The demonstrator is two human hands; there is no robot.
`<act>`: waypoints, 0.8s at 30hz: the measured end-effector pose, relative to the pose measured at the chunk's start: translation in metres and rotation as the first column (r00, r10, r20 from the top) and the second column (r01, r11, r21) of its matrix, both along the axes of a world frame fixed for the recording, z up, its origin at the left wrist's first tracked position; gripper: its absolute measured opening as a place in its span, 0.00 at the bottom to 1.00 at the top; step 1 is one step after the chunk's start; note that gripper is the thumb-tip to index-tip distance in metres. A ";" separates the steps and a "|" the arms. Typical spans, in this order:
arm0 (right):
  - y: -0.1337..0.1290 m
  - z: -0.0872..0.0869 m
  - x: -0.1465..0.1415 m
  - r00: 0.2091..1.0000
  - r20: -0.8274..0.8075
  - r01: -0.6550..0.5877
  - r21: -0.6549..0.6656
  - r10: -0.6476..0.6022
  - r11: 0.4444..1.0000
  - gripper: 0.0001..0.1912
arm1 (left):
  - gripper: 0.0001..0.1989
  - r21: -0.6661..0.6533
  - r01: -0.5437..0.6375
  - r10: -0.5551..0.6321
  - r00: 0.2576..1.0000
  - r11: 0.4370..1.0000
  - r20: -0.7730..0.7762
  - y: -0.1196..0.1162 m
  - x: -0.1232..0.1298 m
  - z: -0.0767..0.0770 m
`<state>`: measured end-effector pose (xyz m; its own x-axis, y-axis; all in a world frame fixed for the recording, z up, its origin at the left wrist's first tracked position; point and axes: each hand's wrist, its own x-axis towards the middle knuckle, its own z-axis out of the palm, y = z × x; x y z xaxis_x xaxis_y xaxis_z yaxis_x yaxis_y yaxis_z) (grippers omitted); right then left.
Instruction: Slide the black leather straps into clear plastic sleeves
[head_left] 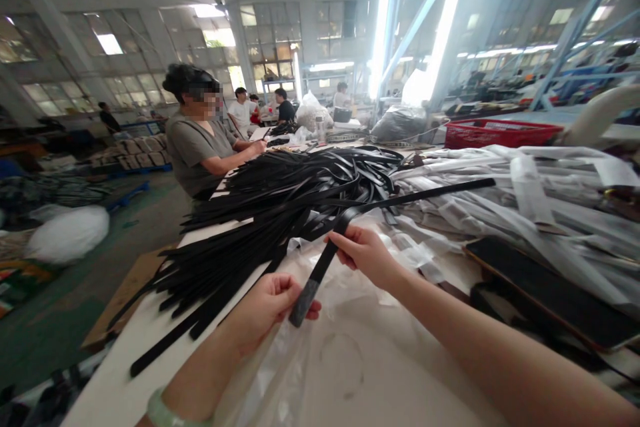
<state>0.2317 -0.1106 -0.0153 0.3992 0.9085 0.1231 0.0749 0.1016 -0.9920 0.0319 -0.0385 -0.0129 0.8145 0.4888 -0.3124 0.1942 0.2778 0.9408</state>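
My right hand (365, 255) grips a long black leather strap (327, 260) partway along its length. The strap's lower end has a rough grey surface, and my left hand (267, 310) is curled around it. Both hands are over a white plastic sheet (350, 363) on the table. Just beyond them lies a large heap of similar black straps (280, 203), which spreads to the left of my hands and hangs over the table's edge.
Bundles of straps in clear plastic (505, 193) are piled to the right, beside a dark flat tablet or phone (545, 290). A red crate (503, 133) stands behind them. A co-worker (197, 143) works at the table's far left side, and stacked goods (135, 153) fill the floor beyond.
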 end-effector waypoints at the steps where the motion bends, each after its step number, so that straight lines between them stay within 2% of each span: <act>1: 0.000 -0.002 -0.004 1.000 0.001 -0.017 -0.012 0.017 1.000 0.19 | 0.19 0.008 -0.021 0.021 1.000 1.000 -0.009 -0.001 0.001 0.001; 7: -0.009 -0.009 -0.033 0.983 0.029 -0.178 -0.077 0.180 0.981 0.20 | 0.18 0.077 -0.037 0.039 0.999 0.996 -0.036 -0.001 0.002 0.002; 11: -0.011 -0.002 -0.032 0.955 -0.123 -0.279 -0.050 0.271 0.959 0.20 | 0.18 0.122 0.019 -0.007 0.996 0.992 -0.093 0.002 0.000 0.003; 13: -0.008 0.003 -0.021 0.922 -0.297 -0.261 -0.001 0.249 0.965 0.20 | 0.18 0.136 0.054 -0.037 0.992 0.989 -0.120 0.002 -0.001 0.005; 15: -0.003 0.005 -0.008 0.871 -0.466 -0.166 0.023 0.158 0.986 0.19 | 0.18 0.140 0.076 -0.059 0.991 0.987 -0.120 0.002 -0.002 0.007; 17: 0.000 0.007 0.001 0.842 -0.533 -0.087 0.016 0.082 0.996 0.17 | 0.18 0.137 0.074 -0.060 0.993 0.988 -0.103 0.000 -0.002 0.009; 19: 0.000 0.007 0.002 0.880 -0.470 -0.080 0.009 0.075 0.997 0.16 | 0.17 0.147 0.055 -0.043 0.996 0.988 -0.084 -0.002 -0.001 0.011; 22: -0.005 0.007 -0.007 0.957 -0.278 -0.094 -0.009 0.088 0.995 0.17 | 0.18 0.193 -0.003 0.014 0.998 0.981 -0.057 -0.004 0.001 0.013; 24: -0.008 0.007 -0.013 0.975 -0.203 -0.094 -0.022 0.088 0.995 0.18 | 0.19 0.212 -0.036 0.047 0.998 0.977 -0.048 -0.005 0.001 0.013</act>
